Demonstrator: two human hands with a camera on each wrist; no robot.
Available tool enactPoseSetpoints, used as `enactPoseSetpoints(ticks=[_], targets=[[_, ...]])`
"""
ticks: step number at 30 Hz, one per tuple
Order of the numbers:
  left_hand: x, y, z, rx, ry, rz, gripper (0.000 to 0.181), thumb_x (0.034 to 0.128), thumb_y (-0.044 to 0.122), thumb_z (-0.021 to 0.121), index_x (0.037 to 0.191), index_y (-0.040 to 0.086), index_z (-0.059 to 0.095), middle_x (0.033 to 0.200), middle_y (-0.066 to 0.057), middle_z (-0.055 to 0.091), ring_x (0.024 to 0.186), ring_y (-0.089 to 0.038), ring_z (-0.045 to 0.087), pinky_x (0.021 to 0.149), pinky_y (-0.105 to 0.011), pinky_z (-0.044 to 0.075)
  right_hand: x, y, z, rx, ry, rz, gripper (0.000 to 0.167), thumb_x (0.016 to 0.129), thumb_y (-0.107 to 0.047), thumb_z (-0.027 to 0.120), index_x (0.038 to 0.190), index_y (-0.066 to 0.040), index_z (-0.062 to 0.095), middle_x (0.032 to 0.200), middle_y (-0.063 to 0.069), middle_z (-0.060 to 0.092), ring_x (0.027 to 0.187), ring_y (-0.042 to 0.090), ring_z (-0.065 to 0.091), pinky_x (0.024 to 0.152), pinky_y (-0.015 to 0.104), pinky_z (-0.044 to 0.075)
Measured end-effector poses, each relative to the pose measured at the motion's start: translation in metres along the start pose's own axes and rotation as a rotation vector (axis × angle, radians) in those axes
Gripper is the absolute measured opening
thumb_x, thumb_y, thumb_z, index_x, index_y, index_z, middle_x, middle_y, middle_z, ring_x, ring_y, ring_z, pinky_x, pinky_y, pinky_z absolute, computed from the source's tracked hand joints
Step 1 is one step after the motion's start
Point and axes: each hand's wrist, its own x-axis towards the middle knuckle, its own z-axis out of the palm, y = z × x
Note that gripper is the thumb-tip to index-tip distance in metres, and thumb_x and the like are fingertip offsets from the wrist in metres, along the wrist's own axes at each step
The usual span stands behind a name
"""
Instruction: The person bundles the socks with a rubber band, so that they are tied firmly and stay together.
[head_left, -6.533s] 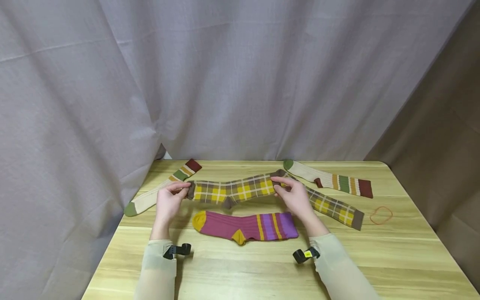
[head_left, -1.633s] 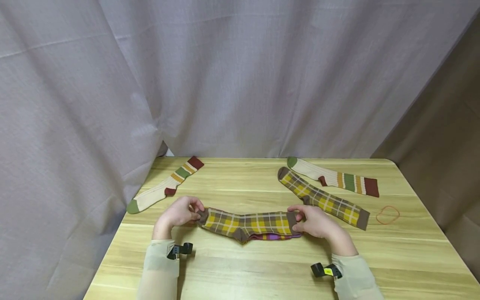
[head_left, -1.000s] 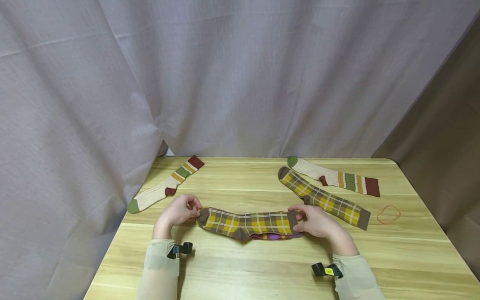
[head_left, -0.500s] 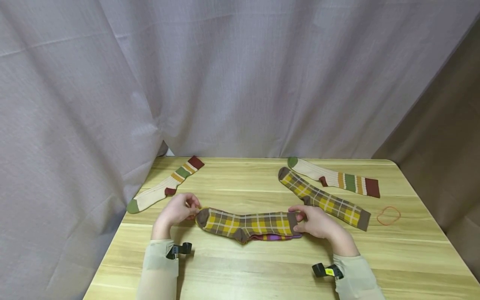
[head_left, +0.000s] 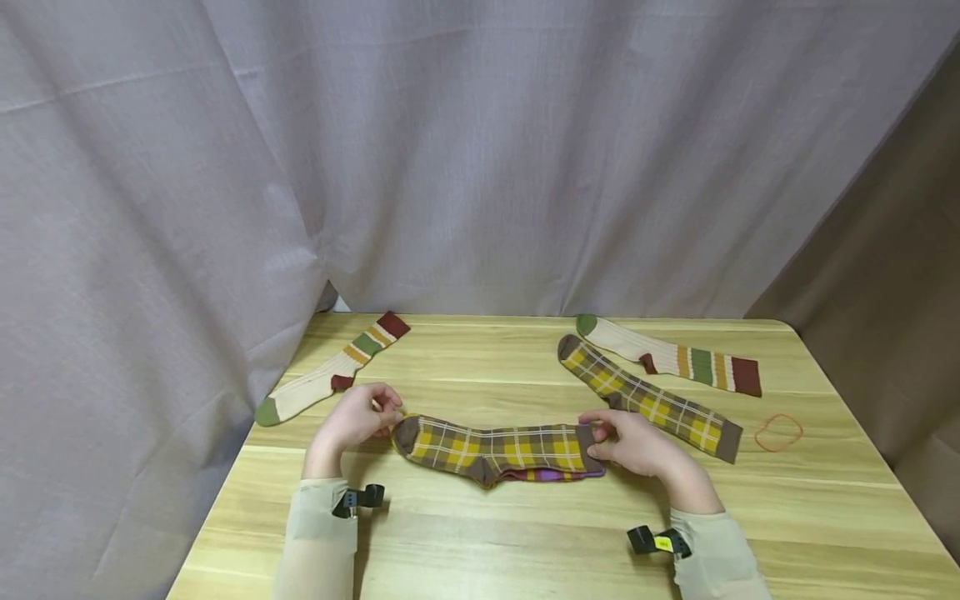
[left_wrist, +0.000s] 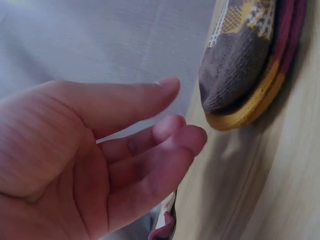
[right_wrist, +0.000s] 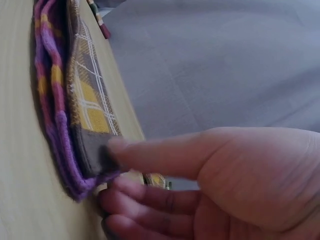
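A yellow-and-brown plaid sock lies on top of the magenta and purple sock, whose striped lower edge shows below it. Most of that lower sock is covered; in the left wrist view its mustard toe rims the plaid sock's brown toe. Beside this toe end my left hand has its fingers bent loosely, with a gap to the fabric in the left wrist view. At the other end my right hand pinches the brown cuff, thumb on top and fingers at its edge.
Behind the right hand lies another plaid sock, and beyond it a cream striped sock. A matching cream sock lies at the back left. An orange rubber band rests on the right of the wooden table. Grey curtains hang behind.
Earlier both hands held the plaid sock raised behind the magenta one; now it lies on that sock. My left hand has let go of the toe and drawn slightly away, while the right stays at the cuff.
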Motion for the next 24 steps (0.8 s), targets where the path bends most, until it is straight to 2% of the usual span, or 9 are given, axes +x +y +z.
enactPoseSetpoints(ticks=[3, 6, 10, 13, 15, 19, 24], targets=[[0.001, 0.002, 0.001, -0.008, 0.01, 0.016, 0.01, 0.0951, 0.004, 0.079, 0.103, 0.003, 0.072, 0.088, -0.007, 0.066, 0.074, -0.029, 0.069, 0.068, -0.042, 0.063, 0.001, 0.002, -0.003, 0.005, 0.067, -0.025, 0.041, 0.102, -0.014, 0.074, 0.14, -0.001, 0.066, 0.101, 0.002, 0.069, 0.086, 0.015, 0.063, 0.072, 0.032, 0.053], [0.002, 0.004, 0.001, -0.014, 0.025, 0.021, 0.012, 0.0952, 0.008, 0.08, 0.104, 0.005, 0.072, 0.088, -0.006, 0.066, 0.073, -0.032, 0.07, 0.065, -0.039, 0.061, 0.002, 0.002, -0.009, 0.0, 0.17, -0.066, 0.037, 0.106, -0.017, 0.07, 0.139, 0.0, 0.067, 0.106, 0.004, 0.073, 0.09, 0.017, 0.068, 0.073, 0.034, 0.056], [0.002, 0.006, 0.001, -0.017, 0.04, 0.027, 0.014, 0.095, 0.01, 0.081, 0.105, 0.006, 0.073, 0.088, -0.005, 0.066, 0.072, -0.03, 0.069, 0.063, -0.035, 0.059, 0.002, 0.003, -0.019, -0.042, 0.318, -0.067, 0.034, 0.107, -0.017, 0.068, 0.138, -0.001, 0.068, 0.113, 0.011, 0.075, 0.099, 0.027, 0.071, 0.083, 0.045, 0.057], [0.003, 0.006, 0.001, -0.022, 0.039, 0.037, 0.014, 0.0952, 0.01, 0.081, 0.106, 0.005, 0.073, 0.09, -0.006, 0.066, 0.072, -0.027, 0.068, 0.065, -0.036, 0.06, 0.005, 0.007, -0.029, -0.061, 0.386, -0.028, 0.036, 0.108, -0.021, 0.067, 0.139, -0.002, 0.068, 0.119, 0.017, 0.073, 0.106, 0.036, 0.069, 0.088, 0.054, 0.055], [0.003, 0.007, 0.001, -0.026, 0.036, 0.036, 0.014, 0.0954, 0.01, 0.081, 0.106, 0.005, 0.073, 0.091, -0.006, 0.067, 0.072, -0.025, 0.068, 0.066, -0.037, 0.061, 0.01, 0.011, -0.034, -0.062, 0.39, -0.006, 0.038, 0.109, -0.024, 0.065, 0.14, -0.002, 0.067, 0.124, 0.021, 0.072, 0.111, 0.04, 0.067, 0.091, 0.058, 0.054], [0.002, 0.007, 0.001, -0.036, 0.035, 0.034, 0.015, 0.0961, 0.009, 0.08, 0.108, 0.003, 0.073, 0.092, -0.007, 0.067, 0.073, -0.024, 0.068, 0.067, -0.037, 0.062, 0.02, 0.021, -0.038, -0.079, 0.349, 0.007, 0.04, 0.109, -0.023, 0.065, 0.142, -0.001, 0.065, 0.133, 0.026, 0.068, 0.122, 0.048, 0.062, 0.1, 0.066, 0.05], [0.001, 0.005, 0.001, -0.028, 0.032, 0.048, 0.015, 0.0971, 0.008, 0.078, 0.109, 0.001, 0.072, 0.092, -0.008, 0.068, 0.075, -0.026, 0.069, 0.069, -0.044, 0.063, 0.033, 0.028, -0.037, -0.119, 0.304, 0.002, 0.041, 0.108, -0.02, 0.066, 0.143, 0.001, 0.064, 0.14, 0.027, 0.065, 0.128, 0.051, 0.059, 0.105, 0.068, 0.047]])
